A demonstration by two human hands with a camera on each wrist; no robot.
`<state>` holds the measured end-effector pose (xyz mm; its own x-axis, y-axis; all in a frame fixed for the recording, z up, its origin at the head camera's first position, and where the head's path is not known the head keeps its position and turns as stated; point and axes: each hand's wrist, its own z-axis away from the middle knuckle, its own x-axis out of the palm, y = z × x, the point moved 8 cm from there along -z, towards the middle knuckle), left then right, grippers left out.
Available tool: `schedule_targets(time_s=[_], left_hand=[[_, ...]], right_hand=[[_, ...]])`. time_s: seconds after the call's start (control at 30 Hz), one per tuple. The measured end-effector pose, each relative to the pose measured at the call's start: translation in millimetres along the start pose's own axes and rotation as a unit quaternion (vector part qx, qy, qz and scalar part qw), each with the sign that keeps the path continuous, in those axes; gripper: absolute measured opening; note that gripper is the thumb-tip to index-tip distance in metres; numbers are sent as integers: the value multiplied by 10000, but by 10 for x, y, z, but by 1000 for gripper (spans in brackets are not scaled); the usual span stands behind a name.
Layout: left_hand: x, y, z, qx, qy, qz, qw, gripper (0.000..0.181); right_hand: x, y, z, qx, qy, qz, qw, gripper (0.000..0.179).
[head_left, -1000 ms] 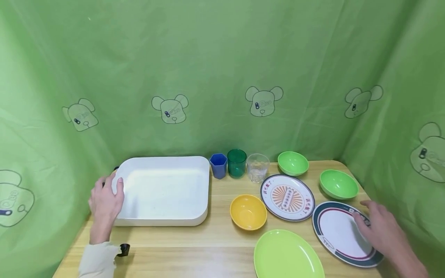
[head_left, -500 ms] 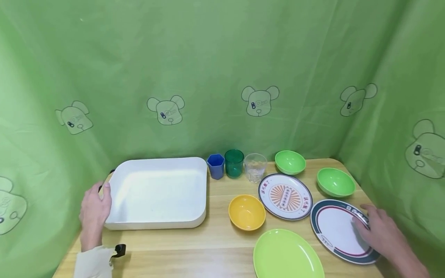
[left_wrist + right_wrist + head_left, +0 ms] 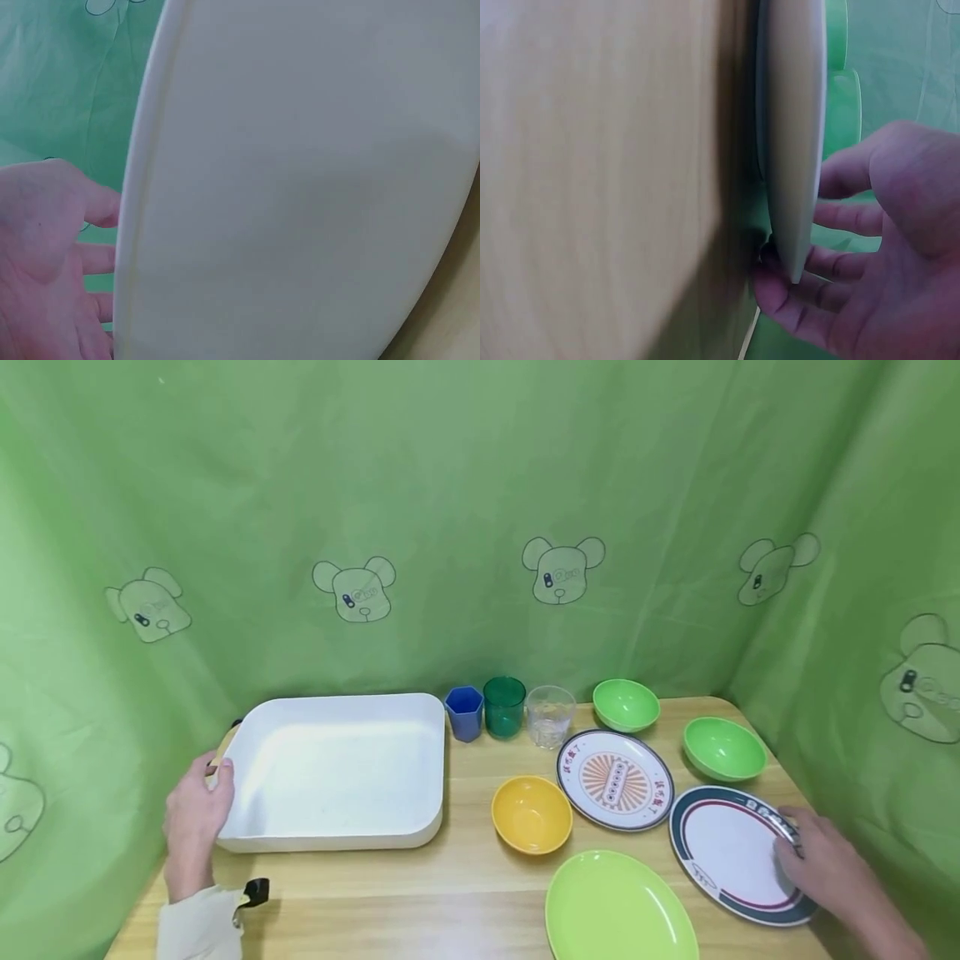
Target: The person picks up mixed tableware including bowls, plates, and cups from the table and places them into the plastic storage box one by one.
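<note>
My left hand (image 3: 197, 806) is at the left end of a large white rectangular tray (image 3: 337, 768), gripping its side wall. The thumb is up at the rim; in the left wrist view the tray's outer wall (image 3: 300, 187) hides the fingertips. My right hand (image 3: 828, 864) holds the right rim of a round white plate (image 3: 738, 856) with a dark green band and a red ring. In the right wrist view, the thumb and fingers reach over the plate's edge (image 3: 795, 150), and one finger curls below the rim, close to the table.
Between the hands are a yellow bowl (image 3: 531, 814), a lime green plate (image 3: 618, 906) and a white plate with an orange sunburst (image 3: 615, 779). Behind stand a blue cup (image 3: 465, 714), a green cup (image 3: 504, 708), a clear glass (image 3: 551, 718) and two green bowls (image 3: 626, 704). Green curtains surround the table.
My left hand has shifted left and slightly down along the tray's left end. The right hand's fingers have closed in on the plate's rim. The view has shifted a little.
</note>
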<state>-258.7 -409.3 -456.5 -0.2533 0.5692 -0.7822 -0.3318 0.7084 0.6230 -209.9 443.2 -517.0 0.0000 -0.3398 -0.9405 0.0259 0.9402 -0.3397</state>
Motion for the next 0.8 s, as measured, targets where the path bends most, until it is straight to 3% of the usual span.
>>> schedule_targets(time_s=[0.23,0.47,0.8], left_hand=[[-29,41,11,16,-96,-102,9999,63],[-48,-23,58,8,-187,-133,9997,56],[-40,-141,52,-99,-595,-159,9981,57]], right_hand=[[-16,50,23,-56,-143,-192,9997,61],[-50,36,-15,-16,-335,-241,9991,70],[7,49,-54,70,-610,-328,9976,73]])
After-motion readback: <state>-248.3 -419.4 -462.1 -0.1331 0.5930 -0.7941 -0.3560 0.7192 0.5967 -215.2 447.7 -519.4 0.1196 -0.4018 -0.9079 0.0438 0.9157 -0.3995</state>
